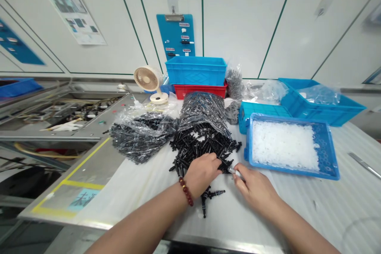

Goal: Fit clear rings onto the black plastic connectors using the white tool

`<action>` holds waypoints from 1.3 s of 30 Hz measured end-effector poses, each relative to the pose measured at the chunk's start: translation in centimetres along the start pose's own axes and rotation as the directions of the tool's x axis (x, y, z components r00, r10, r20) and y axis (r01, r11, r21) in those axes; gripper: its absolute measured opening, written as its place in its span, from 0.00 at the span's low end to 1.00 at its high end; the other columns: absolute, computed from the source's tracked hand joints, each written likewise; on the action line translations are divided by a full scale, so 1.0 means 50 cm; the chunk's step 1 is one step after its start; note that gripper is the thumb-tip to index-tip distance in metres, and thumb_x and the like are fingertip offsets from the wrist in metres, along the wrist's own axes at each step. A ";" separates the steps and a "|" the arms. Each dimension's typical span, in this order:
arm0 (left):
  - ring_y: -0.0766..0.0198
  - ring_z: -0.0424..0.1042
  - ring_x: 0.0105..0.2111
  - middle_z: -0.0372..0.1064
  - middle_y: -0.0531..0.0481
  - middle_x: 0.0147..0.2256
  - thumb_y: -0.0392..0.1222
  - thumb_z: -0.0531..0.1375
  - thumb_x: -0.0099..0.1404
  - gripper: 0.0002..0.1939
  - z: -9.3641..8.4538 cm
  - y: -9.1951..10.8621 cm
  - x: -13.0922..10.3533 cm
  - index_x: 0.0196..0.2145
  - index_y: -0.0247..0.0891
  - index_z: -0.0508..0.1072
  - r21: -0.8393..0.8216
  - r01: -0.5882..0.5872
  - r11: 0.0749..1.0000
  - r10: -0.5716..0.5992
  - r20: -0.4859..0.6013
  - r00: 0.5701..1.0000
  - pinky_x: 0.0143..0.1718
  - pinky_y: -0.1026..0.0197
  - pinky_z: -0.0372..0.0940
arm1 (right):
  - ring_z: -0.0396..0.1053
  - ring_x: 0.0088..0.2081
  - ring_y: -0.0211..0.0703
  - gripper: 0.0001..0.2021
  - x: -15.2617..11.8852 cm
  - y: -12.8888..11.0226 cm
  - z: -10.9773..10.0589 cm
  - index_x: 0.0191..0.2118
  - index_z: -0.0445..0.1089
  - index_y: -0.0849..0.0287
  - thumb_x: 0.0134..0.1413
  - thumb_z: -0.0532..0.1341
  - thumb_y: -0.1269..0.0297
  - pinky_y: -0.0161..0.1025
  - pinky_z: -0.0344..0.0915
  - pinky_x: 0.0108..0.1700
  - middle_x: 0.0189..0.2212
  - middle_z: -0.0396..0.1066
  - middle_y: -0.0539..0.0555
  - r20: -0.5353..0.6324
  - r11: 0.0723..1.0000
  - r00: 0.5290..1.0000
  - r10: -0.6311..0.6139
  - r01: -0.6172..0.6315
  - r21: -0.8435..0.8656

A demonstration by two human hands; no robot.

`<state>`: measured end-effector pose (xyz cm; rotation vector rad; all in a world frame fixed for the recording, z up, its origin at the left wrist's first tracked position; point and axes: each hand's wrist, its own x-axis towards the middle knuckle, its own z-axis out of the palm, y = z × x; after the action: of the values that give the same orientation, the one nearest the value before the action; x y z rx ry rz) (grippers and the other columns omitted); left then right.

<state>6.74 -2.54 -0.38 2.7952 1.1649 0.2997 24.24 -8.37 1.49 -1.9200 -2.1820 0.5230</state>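
My left hand (203, 173), with a beaded bracelet on its wrist, is closed at the front edge of a pile of thin black plastic fittings (190, 147). Its fingertips pinch one black fitting, mostly hidden by the fingers and the pile. My right hand (256, 187) is closed around a small white cylindrical piece (235, 172), whose tip points at the left fingertips. Whether the piece touches the black fitting I cannot tell. Nearer the table's front lie a few black fittings (205, 198) with pale rings on them. The pile spills out of a clear plastic bag (204, 107).
A blue tray (335, 164) of small white rings (282, 147) stands at the right. Another bag of black fittings (143, 135) lies left. Behind are stacked bins (196, 71), a small fan (149, 81) and a large blue bin (342, 111). A metal blade-like tool (364, 164) lies far right.
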 end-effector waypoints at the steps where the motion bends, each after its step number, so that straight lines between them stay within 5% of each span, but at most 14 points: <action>1: 0.60 0.66 0.35 0.64 0.49 0.33 0.40 0.55 0.64 0.05 0.001 0.001 0.000 0.34 0.37 0.68 0.001 0.000 1.000 0.000 0.002 1.000 0.35 0.61 0.63 | 0.65 0.26 0.39 0.09 0.001 0.000 0.000 0.35 0.62 0.56 0.58 0.46 0.64 0.33 0.45 0.26 0.25 0.70 0.51 0.002 1.000 1.000 -0.003 0.003 0.005; 7: 0.62 0.66 0.32 0.64 0.49 0.33 0.35 0.53 0.62 0.04 -0.011 -0.008 -0.004 0.33 0.36 0.67 -0.080 0.048 0.996 -0.044 0.055 0.998 0.32 0.63 0.62 | 0.63 0.24 0.39 0.09 0.002 -0.002 -0.003 0.32 0.60 0.56 0.58 0.45 0.65 0.33 0.45 0.25 0.23 0.66 0.50 0.023 1.000 1.000 0.001 -0.002 0.029; 11: 0.66 0.65 0.26 0.64 0.53 0.26 0.32 0.54 0.58 0.05 -0.021 -0.012 -0.007 0.33 0.36 0.67 -0.331 0.138 0.934 -0.148 -0.004 0.989 0.30 0.65 0.62 | 0.62 0.24 0.39 0.10 0.003 0.001 -0.001 0.30 0.60 0.57 0.58 0.45 0.64 0.33 0.47 0.25 0.22 0.65 0.49 0.010 0.996 0.998 -0.057 0.056 0.066; 16: 0.70 0.64 0.21 0.65 0.54 0.24 0.36 0.52 0.59 0.05 -0.029 -0.006 -0.011 0.32 0.35 0.66 -0.777 0.168 0.607 -0.172 0.078 0.982 0.22 0.70 0.61 | 0.62 0.25 0.39 0.10 0.004 0.006 -0.001 0.30 0.60 0.57 0.57 0.45 0.66 0.33 0.51 0.27 0.24 0.65 0.50 0.017 0.988 0.994 -0.109 0.107 0.111; 19: 0.71 0.65 0.21 0.66 0.53 0.25 0.36 0.50 0.61 0.07 -0.033 -0.003 -0.013 0.32 0.33 0.66 -0.857 0.192 0.479 -0.149 0.136 0.979 0.21 0.69 0.63 | 0.62 0.25 0.39 0.10 0.003 0.006 -0.002 0.29 0.60 0.57 0.57 0.45 0.66 0.33 0.51 0.27 0.24 0.65 0.51 0.027 0.989 0.994 -0.101 0.098 0.108; 26: 0.72 0.67 0.24 0.67 0.53 0.28 0.30 0.47 0.62 0.09 -0.032 -0.002 -0.016 0.37 0.35 0.65 -0.798 0.103 0.594 -0.052 0.090 0.995 0.28 0.69 0.64 | 0.59 0.23 0.37 0.10 -0.001 0.005 -0.005 0.27 0.60 0.57 0.56 0.46 0.66 0.33 0.47 0.26 0.21 0.64 0.49 0.020 0.992 0.994 -0.105 0.104 0.067; 34: 0.69 0.69 0.24 0.69 0.53 0.24 0.36 0.59 0.57 0.05 -0.020 -0.001 -0.015 0.33 0.34 0.69 -0.890 0.155 0.428 -0.123 0.112 0.986 0.26 0.69 0.63 | 0.59 0.24 0.37 0.09 -0.002 0.004 -0.001 0.26 0.59 0.57 0.54 0.47 0.67 0.32 0.48 0.27 0.21 0.63 0.49 0.016 0.986 0.988 -0.151 0.150 0.079; 39: 0.66 0.68 0.32 0.70 0.47 0.35 0.38 0.56 0.60 0.07 -0.034 -0.008 -0.011 0.34 0.33 0.71 -0.894 0.011 0.448 -0.134 -0.055 0.989 0.32 0.67 0.63 | 0.59 0.24 0.38 0.10 -0.003 0.002 -0.004 0.25 0.56 0.56 0.55 0.45 0.66 0.33 0.50 0.27 0.21 0.62 0.49 0.002 0.978 0.987 -0.162 0.160 0.134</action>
<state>5.71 -2.65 1.15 1.7644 0.7608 0.8103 24.45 -8.48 1.66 -1.6605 -2.2245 0.6359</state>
